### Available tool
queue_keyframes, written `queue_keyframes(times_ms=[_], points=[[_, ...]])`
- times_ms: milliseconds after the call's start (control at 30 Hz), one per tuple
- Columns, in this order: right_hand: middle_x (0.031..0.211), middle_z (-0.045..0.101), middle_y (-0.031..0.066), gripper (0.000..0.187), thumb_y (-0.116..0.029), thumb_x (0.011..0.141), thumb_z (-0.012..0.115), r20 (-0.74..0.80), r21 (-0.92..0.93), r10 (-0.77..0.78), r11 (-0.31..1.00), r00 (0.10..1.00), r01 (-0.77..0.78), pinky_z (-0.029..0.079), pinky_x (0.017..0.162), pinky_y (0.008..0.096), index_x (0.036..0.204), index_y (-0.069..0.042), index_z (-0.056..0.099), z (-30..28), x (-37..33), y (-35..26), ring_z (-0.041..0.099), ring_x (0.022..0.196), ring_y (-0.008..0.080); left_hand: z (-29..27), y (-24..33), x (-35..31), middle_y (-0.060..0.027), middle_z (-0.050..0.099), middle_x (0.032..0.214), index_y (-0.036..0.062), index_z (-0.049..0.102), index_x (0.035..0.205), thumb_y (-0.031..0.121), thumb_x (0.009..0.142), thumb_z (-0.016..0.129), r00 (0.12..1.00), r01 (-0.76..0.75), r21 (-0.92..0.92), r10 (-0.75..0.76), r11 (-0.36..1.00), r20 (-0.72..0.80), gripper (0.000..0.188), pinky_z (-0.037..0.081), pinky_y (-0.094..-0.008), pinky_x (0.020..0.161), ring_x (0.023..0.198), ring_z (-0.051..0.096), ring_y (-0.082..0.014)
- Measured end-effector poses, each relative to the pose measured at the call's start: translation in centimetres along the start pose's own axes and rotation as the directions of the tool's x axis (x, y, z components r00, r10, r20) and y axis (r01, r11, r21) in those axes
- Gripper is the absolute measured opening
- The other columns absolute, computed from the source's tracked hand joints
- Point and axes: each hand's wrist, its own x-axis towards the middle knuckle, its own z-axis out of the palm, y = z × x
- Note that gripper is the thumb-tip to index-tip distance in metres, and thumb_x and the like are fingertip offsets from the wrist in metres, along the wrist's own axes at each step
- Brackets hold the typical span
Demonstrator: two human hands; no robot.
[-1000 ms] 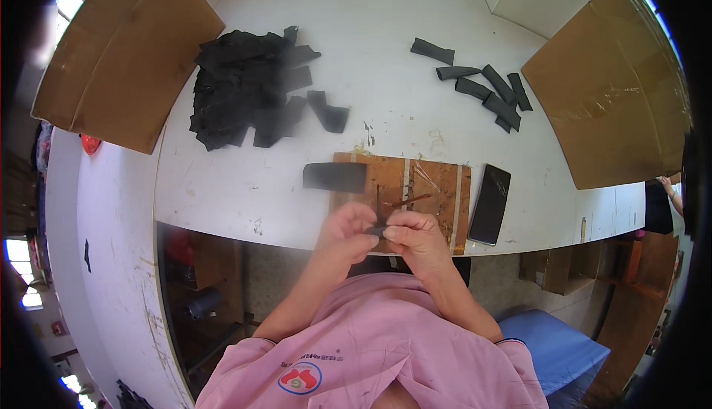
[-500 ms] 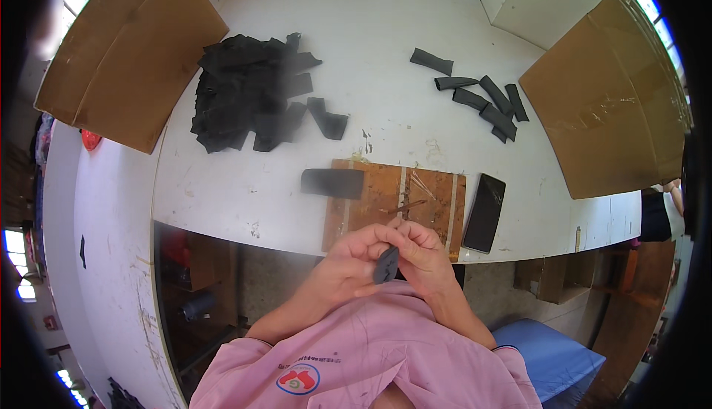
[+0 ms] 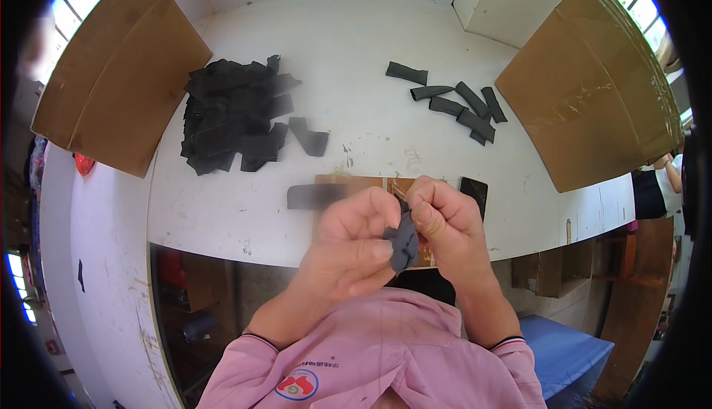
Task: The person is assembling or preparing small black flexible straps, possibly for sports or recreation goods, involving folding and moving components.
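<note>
A crumpled dark grey fabric piece (image 3: 403, 246) is held up between my two hands, over the table's near edge. My left hand (image 3: 352, 240) pinches its left side with thumb and fingers. At its upper end, my right hand (image 3: 450, 220) grips with thumb against curled fingers. Behind them lies a brown wooden board (image 3: 362, 181), mostly covered by my hands. One flat dark fabric piece (image 3: 311, 197) overlaps the board's left side. A black phone (image 3: 475, 189) sits right of the board, partly behind my right hand.
A heap of flat dark fabric pieces (image 3: 230, 116) lies at the left of the white table (image 3: 341, 45). Several rolled or tube-shaped dark pieces (image 3: 472, 100) lie at the right. Cardboard boxes stand left (image 3: 119, 75) and right (image 3: 593, 90). Below right is a blue-covered block (image 3: 567, 353).
Both hands have come up and farther apart, with more of the fabric piece showing between them. They now cover much of the board and part of the phone. The view has shifted slightly.
</note>
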Motion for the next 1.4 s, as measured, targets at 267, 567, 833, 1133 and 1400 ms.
queue_keyframes(times_ms=[267, 567, 833, 1133, 1400], points=[[0.061, 0.042, -0.0049, 0.018, -0.019, 0.086, 0.048, 0.014, 0.174, 0.322, 0.931, 0.946, -0.32, 0.029, 0.046, 0.0184, 0.074, -0.005, 0.05, -2.0, 1.4, 7.4, 0.035, 0.052, 0.0032, -8.3, -0.8, -0.4, -0.02, 0.056, 0.078, -0.0044, 0.045, 0.107, -0.001, 0.077, 0.037, 0.929, -0.027, -0.369, -0.113, 0.929, -0.352, 0.031, 0.032, -0.0205, 0.036, 0.032, 0.032, -0.0083], [0.06, 0.046, -0.0039, 0.02, -0.023, 0.083, 0.054, 0.127, 0.029, 0.174, 0.983, 0.977, -0.179, 0.033, 0.047, 0.0172, 0.071, -0.007, 0.05, -1.2, 3.7, 3.5, 0.042, 0.051, 0.0047, -6.2, -0.1, 1.0, -0.0146, 0.055, 0.079, -0.0054, 0.044, 0.108, 0.001, 0.081, 0.038, 0.968, -0.128, -0.678, -0.056, 0.724, -0.243, 0.029, 0.035, -0.018, 0.032, 0.036, 0.035, -0.0079], [0.061, 0.046, -0.0032, 0.021, -0.024, 0.085, 0.05, 0.096, 0.213, 0.254, 0.939, 0.962, -0.269, 0.034, 0.049, 0.0193, 0.072, -0.007, 0.052, -3.0, 3.0, 8.3, 0.041, 0.053, 0.0048, -7.0, -1.3, -0.1, -0.0115, 0.056, 0.084, -0.0022, 0.044, 0.113, 0.005, 0.082, 0.047, 0.894, -0.069, 0.552, 0.297, 0.831, -0.336, 0.031, 0.043, -0.0225, 0.051, 0.054, 0.046, -0.0076], [0.067, 0.049, 0.0039, 0.019, -0.019, 0.072, 0.061, 0.025, -0.508, -0.466, 0.756, 0.884, 0.413, 0.038, 0.052, 0.0239, 0.076, -0.002, 0.052, -1.8, 1.8, 4.1, 0.049, 0.06, 0.0127, -5.8, -0.8, -0.1, -0.0105, 0.056, 0.088, -0.0018, 0.054, 0.082, 0.003, 0.078, 0.057, 0.784, -0.296, 0.955, 0.58, 0.036, 0.221, 0.007, 0.039, -0.0265, 0.075, 0.082, 0.05, -0.016], [0.063, 0.05, 0.0065, 0.023, -0.023, 0.064, 0.064, 0.345, -0.887, -0.381, 0.167, 0.858, 0.431, 0.042, 0.05, 0.0332, 0.064, -0.005, 0.049, -2.6, 1.5, 7.4, 0.053, 0.06, 0.0216, -8.0, -2.6, -1.0, -0.0103, 0.054, 0.093, 0.0004, 0.051, 0.081, 0.011, 0.08, 0.058, 0.746, -0.228, 0.949, 0.665, 0.217, 0.027, 0.012, 0.038, -0.027, 0.078, 0.084, 0.049, -0.0136]])
